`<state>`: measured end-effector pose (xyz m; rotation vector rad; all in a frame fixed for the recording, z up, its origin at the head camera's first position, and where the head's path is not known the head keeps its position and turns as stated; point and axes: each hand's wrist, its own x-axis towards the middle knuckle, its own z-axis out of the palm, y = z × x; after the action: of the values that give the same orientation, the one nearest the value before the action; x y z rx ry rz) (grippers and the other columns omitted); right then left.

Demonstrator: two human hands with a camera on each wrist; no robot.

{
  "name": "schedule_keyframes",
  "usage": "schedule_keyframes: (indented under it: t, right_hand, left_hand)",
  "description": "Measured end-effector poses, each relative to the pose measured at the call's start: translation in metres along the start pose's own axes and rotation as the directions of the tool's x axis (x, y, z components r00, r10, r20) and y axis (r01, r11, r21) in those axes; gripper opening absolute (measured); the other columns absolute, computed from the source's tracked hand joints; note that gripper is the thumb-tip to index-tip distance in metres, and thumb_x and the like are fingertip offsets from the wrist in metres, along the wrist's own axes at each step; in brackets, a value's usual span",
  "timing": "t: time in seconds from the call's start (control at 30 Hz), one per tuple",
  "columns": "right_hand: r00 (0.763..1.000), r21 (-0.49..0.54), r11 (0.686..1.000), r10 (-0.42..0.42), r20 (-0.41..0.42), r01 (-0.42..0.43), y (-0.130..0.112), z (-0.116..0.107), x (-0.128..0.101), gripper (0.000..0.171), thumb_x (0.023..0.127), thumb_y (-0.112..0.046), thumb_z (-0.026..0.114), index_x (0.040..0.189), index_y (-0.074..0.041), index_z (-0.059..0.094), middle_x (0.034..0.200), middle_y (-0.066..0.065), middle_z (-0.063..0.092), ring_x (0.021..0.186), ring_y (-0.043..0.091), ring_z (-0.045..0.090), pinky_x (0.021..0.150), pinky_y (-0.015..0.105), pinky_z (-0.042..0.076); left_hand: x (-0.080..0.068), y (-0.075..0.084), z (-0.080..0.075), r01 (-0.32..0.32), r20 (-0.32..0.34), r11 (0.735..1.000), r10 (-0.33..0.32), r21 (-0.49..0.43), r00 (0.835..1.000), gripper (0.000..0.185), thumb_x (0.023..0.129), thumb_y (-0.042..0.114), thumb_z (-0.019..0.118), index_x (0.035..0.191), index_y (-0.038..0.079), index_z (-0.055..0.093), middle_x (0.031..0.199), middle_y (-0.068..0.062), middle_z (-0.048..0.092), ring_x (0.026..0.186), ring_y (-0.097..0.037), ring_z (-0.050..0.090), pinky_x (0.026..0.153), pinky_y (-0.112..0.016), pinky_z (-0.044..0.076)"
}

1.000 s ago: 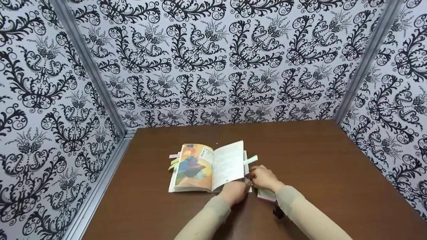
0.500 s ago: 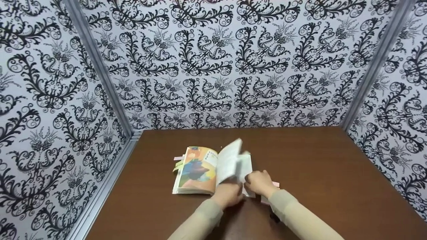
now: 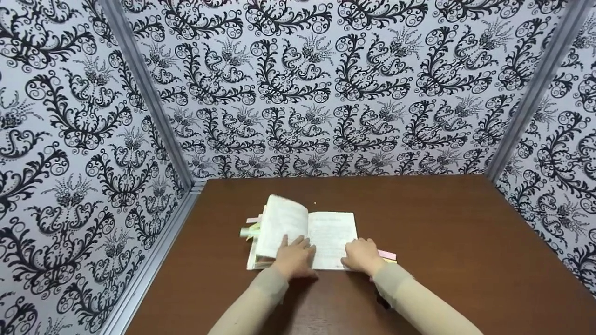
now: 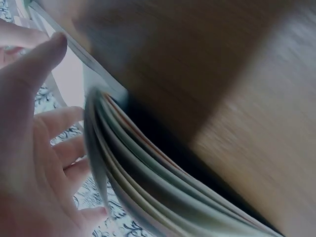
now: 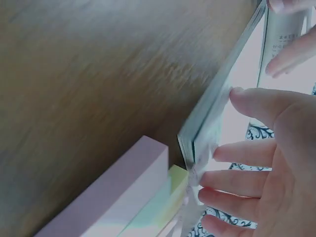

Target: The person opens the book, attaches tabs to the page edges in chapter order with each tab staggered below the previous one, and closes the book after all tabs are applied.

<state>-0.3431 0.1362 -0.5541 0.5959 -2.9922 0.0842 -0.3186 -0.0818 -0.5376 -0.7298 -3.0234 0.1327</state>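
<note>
Nearest, two beige sleeves (image 3: 260,298) reaching in from the bottom edge over the brown wooden table (image 3: 447,242). Left hand (image 3: 293,257) laid flat on the open book (image 3: 305,236), fingers straight and spread, pressing down the arched left-hand pages near the spine. Right hand (image 3: 362,255) resting on the lower right corner of the right-hand page, fingers relaxed and loosely bent against the page edge, gripping nothing that can be made out. Just right of that hand, touching the book's lower right corner, a stack of sticky notes (image 3: 387,255), pink on the outside with yellow-green beside it, lying flat on the table. From the book's left edge, coloured page tabs (image 3: 249,231) sticking out, pink and yellow-green. Book lying near the middle of the table, slightly left. Farther back, black-and-white damask wallpaper (image 3: 326,79) on three walls.
</note>
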Motion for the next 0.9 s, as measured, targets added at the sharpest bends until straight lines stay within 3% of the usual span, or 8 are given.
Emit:
schedule_keyframes:
  t: [0.1, 0.27, 0.4, 0.47, 0.53, 0.63, 0.77, 0.9]
  right_hand:
    - [1.000, 0.019, 1.000, 0.012, 0.024, -0.013, 0.000, 0.001, 0.001, 0.030, 0.079, -0.033, 0.068, 0.071, -0.004, 0.063, 0.077, 0.014, 0.063, 0.078, 0.035, 0.060, 0.076, 0.053, 0.045]
    - [0.999, 0.026, 1.000, 0.016, 0.036, -0.016, -0.001, -0.003, 0.005, 0.035, 0.080, -0.033, 0.069, 0.059, -0.008, 0.056, 0.069, 0.011, 0.062, 0.074, 0.035, 0.061, 0.076, 0.054, 0.046]
    - [0.999, -0.005, 0.999, 0.035, 0.021, -0.035, -0.007, -0.007, 0.008, 0.037, 0.081, -0.035, 0.068, 0.060, -0.008, 0.056, 0.074, 0.013, 0.064, 0.084, 0.038, 0.061, 0.080, 0.055, 0.045]
    - [0.999, 0.003, 0.999, 0.036, 0.022, -0.036, -0.012, -0.007, 0.010, 0.035, 0.082, -0.036, 0.068, 0.075, -0.002, 0.064, 0.090, 0.019, 0.066, 0.097, 0.042, 0.059, 0.083, 0.057, 0.044]
    - [0.999, 0.037, 0.999, 0.017, 0.037, -0.019, -0.017, -0.005, 0.012, 0.043, 0.082, -0.039, 0.068, 0.099, 0.001, 0.068, 0.111, 0.023, 0.063, 0.109, 0.045, 0.055, 0.086, 0.058, 0.044]
    - [0.996, 0.114, 0.993, -0.030, 0.079, 0.021, -0.024, -0.001, 0.015, 0.062, 0.085, -0.043, 0.067, 0.135, -0.007, 0.055, 0.142, 0.023, 0.045, 0.127, 0.048, 0.042, 0.096, 0.062, 0.039]
    - [0.987, 0.155, 0.987, -0.068, 0.143, 0.046, -0.032, 0.006, 0.017, 0.066, 0.090, -0.050, 0.059, 0.148, -0.022, 0.043, 0.155, 0.015, 0.030, 0.136, 0.049, 0.029, 0.102, 0.066, 0.029]
    - [0.981, 0.149, 0.988, -0.068, 0.180, 0.041, -0.037, 0.012, 0.014, 0.064, 0.093, -0.054, 0.052, 0.150, -0.026, 0.038, 0.156, 0.013, 0.027, 0.138, 0.050, 0.023, 0.102, 0.070, 0.024]
  left_hand:
    - [-0.005, -0.011, 0.003, 0.002, 0.019, 0.999, -0.001, -0.047, 1.000, 0.084, 0.071, 0.063, 0.074, 0.140, 0.020, 0.053, 0.149, -0.001, 0.043, 0.140, -0.023, 0.032, 0.110, -0.058, 0.024]
    - [-0.007, -0.025, 0.008, 0.011, 0.070, 0.990, -0.001, -0.143, 0.998, 0.087, 0.075, 0.057, 0.075, 0.147, 0.023, 0.043, 0.155, 0.000, 0.033, 0.144, -0.025, 0.025, 0.109, -0.057, 0.027]
    - [-0.004, -0.032, 0.010, -0.003, 0.081, 0.976, 0.021, -0.216, 0.997, 0.087, 0.077, 0.054, 0.075, 0.150, 0.023, 0.040, 0.157, 0.000, 0.029, 0.145, -0.025, 0.022, 0.110, -0.056, 0.027]
    - [-0.003, -0.035, 0.012, -0.016, 0.076, 0.971, 0.035, -0.240, 0.996, 0.087, 0.077, 0.054, 0.075, 0.150, 0.022, 0.039, 0.157, -0.001, 0.029, 0.145, -0.026, 0.022, 0.110, -0.056, 0.027]
    - [-0.002, -0.037, 0.014, -0.029, 0.070, 0.967, 0.048, -0.252, 0.996, 0.086, 0.077, 0.053, 0.075, 0.150, 0.021, 0.040, 0.157, -0.002, 0.029, 0.144, -0.028, 0.022, 0.109, -0.056, 0.027]
    - [-0.002, -0.038, 0.015, -0.041, 0.063, 0.963, 0.060, -0.266, 0.996, 0.086, 0.078, 0.053, 0.074, 0.150, 0.020, 0.040, 0.157, -0.004, 0.029, 0.144, -0.029, 0.023, 0.108, -0.058, 0.028]
    - [-0.003, -0.039, 0.015, -0.054, 0.058, 0.957, 0.074, -0.285, 0.996, 0.085, 0.079, 0.052, 0.073, 0.150, 0.019, 0.038, 0.157, -0.005, 0.029, 0.144, -0.031, 0.023, 0.108, -0.059, 0.028]
    - [-0.006, -0.041, 0.015, -0.071, 0.052, 0.954, 0.090, -0.291, 0.995, 0.080, 0.082, 0.049, 0.072, 0.149, 0.019, 0.040, 0.156, -0.005, 0.030, 0.143, -0.031, 0.025, 0.107, -0.058, 0.029]
